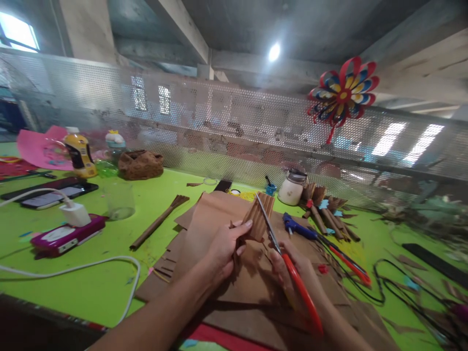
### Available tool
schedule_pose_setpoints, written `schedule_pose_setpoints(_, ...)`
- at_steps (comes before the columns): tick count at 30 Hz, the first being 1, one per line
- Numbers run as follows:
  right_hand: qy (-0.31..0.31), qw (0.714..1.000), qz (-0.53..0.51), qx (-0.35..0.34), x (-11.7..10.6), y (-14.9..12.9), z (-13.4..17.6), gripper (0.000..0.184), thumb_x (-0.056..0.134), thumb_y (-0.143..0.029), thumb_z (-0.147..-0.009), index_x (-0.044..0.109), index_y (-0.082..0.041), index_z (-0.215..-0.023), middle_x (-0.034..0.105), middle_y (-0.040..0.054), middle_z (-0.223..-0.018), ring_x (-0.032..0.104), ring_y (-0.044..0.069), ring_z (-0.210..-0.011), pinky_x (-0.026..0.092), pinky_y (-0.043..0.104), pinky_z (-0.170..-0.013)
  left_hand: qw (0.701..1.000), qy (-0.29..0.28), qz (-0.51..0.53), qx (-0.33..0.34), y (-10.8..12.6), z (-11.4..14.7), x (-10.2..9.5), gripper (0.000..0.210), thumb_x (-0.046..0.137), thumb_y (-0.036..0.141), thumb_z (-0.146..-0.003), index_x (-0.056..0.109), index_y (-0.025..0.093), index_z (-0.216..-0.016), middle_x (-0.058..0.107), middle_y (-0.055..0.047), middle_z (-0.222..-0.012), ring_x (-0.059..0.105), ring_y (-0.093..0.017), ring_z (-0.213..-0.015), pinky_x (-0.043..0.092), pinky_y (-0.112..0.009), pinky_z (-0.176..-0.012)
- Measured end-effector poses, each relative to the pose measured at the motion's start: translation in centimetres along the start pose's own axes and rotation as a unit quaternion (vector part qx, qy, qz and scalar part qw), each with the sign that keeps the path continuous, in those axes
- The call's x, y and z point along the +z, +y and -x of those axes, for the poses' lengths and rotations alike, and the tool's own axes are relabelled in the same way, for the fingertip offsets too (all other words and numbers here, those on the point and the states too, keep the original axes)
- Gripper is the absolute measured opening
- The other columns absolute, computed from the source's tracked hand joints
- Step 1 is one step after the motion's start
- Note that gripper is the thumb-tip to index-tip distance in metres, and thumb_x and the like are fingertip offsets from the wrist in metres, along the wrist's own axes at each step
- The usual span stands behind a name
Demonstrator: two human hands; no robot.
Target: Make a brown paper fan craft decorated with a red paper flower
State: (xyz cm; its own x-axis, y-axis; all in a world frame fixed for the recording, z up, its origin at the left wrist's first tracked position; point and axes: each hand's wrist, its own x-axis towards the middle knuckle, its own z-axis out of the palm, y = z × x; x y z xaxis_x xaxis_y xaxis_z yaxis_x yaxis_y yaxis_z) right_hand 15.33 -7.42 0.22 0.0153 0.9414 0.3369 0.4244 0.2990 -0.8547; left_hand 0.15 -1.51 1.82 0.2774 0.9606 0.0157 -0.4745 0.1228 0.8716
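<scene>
My left hand (224,249) pinches a small fan of brown corrugated cardboard (259,222) between thumb and fingers. In my right hand (300,263) are scissors with orange-red handles (302,295). Their blades point up and away, lying along the right part of the corrugated piece; I cannot tell whether they are cutting into it. Both hands are above stacked brown cardboard sheets (208,217). A blue glue gun (300,227) lies just right of the scissors. Left of the sheets rests a rolled cardboard stick (157,225) with a frayed end.
More cardboard rolls (325,214) lie beside a white jar (291,189) at the back right. A box cutter (351,265) and black cable are to the right. Leftward are a purple power strip (69,239), clear cup (120,202), phone (53,195) and yellow bottle (79,155). Perforated metal screens (219,126) border the table.
</scene>
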Motion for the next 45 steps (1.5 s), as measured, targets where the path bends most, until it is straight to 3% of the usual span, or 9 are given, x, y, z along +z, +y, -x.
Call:
schedule_pose_setpoints(9,-0.029,0.999,0.039,0.017,0.2,0.1,0.1,0.033,0.044,-0.049,-0.084,0.054,-0.018,-0.092,0.053,-0.0006,-0.059,0.047,0.013,-0.051,0.037,0.023,-0.047,1.000,-0.013,-0.021,0.006,0.2,0.4,0.0,0.023,0.064,0.034,-0.071,0.064,0.010,-0.070,0.059,-0.002,-0.059,0.038,-0.002,-0.040,0.018,-0.015,-0.033)
schedule_pose_setpoints(14,-0.017,0.997,0.067,0.021,0.3,-0.5,0.4,0.038,0.043,-0.053,-0.081,0.056,-0.018,-0.092,0.051,-0.0011,-0.055,0.045,0.013,-0.048,0.034,0.023,-0.045,1.000,-0.021,-0.022,0.005,1.2,0.6,-0.1,0.027,0.066,0.039,-0.067,0.064,0.012,-0.072,0.061,-0.003,-0.062,0.052,-0.009,-0.048,0.033,-0.017,-0.041)
schedule_pose_setpoints(17,-0.037,0.996,0.080,0.006,0.4,-0.6,0.7,0.039,0.044,-0.053,-0.080,0.058,-0.018,-0.091,0.052,-0.0007,-0.056,0.044,0.013,-0.047,0.033,0.022,-0.044,0.999,-0.005,-0.019,0.033,1.9,0.4,-0.1,0.027,0.069,0.039,-0.064,0.064,0.013,-0.069,0.058,-0.001,-0.059,0.052,-0.010,-0.051,0.037,-0.019,-0.046)
schedule_pose_setpoints(21,-0.066,0.994,0.083,-0.009,0.4,-0.6,0.9,0.042,0.044,-0.052,-0.080,0.057,-0.017,-0.098,0.057,0.0009,-0.061,0.048,0.013,-0.050,0.035,0.022,-0.046,0.991,0.087,-0.068,0.081,2.3,0.1,0.0,0.023,0.072,0.033,-0.060,0.064,0.012,-0.065,0.057,0.000,-0.059,0.046,-0.007,-0.052,0.032,-0.018,-0.046)
schedule_pose_setpoints(24,-0.080,0.993,0.085,-0.010,0.3,-0.6,0.9,0.043,0.042,-0.052,-0.081,0.057,-0.016,-0.100,0.057,0.0006,-0.058,0.051,0.015,-0.053,0.036,0.022,-0.048,0.982,0.126,-0.090,0.106,2.2,-0.1,-0.1,0.019,0.071,0.030,-0.062,0.064,0.013,-0.063,0.056,0.001,-0.058,0.042,-0.005,-0.049,0.029,-0.018,-0.046)
schedule_pose_setpoints(27,-0.082,0.993,0.086,-0.013,0.3,-0.5,0.8,0.042,0.043,-0.051,-0.081,0.057,-0.017,-0.100,0.055,-0.0005,-0.054,0.053,0.016,-0.054,0.036,0.022,-0.048,0.982,0.127,-0.087,0.107,2.2,-0.1,-0.1,0.019,0.069,0.030,-0.064,0.061,0.013,-0.061,0.051,0.003,-0.052,0.037,-0.004,-0.045,0.027,-0.018,-0.044)
schedule_pose_setpoints(32,-0.074,0.991,0.107,-0.015,0.3,-0.2,0.9,0.039,0.044,-0.050,-0.081,0.057,-0.017,-0.098,0.060,0.0017,-0.065,0.052,0.015,-0.054,0.035,0.022,-0.048,0.985,0.122,-0.085,0.093,2.4,0.2,0.0,0.020,0.069,0.031,-0.065,0.060,0.014,-0.062,0.044,0.005,-0.043,0.032,-0.004,-0.039,0.021,-0.018,-0.040)
schedule_pose_setpoints(39,-0.082,0.992,0.090,-0.019,0.3,-0.1,1.1,0.038,0.045,-0.046,-0.081,0.055,-0.017,-0.103,0.053,-0.0012,-0.056,0.054,0.017,-0.057,0.038,0.023,-0.051,0.986,0.129,-0.033,0.101,2.1,0.0,0.0,0.020,0.072,0.029,-0.060,0.062,0.013,-0.063,0.046,0.006,-0.046,0.032,-0.002,-0.040,0.020,-0.017,-0.040)
schedule_pose_setpoints(45,-0.065,0.992,0.103,-0.022,0.5,0.1,1.1,0.037,0.046,-0.046,-0.080,0.056,-0.017,-0.102,0.055,-0.0006,-0.058,0.056,0.018,-0.062,0.040,0.024,-0.055,0.988,0.128,0.002,0.086,2.2,0.0,0.0,0.019,0.074,0.028,-0.057,0.063,0.014,-0.063,0.049,0.005,-0.047,0.035,-0.002,-0.039,0.020,-0.017,-0.039)
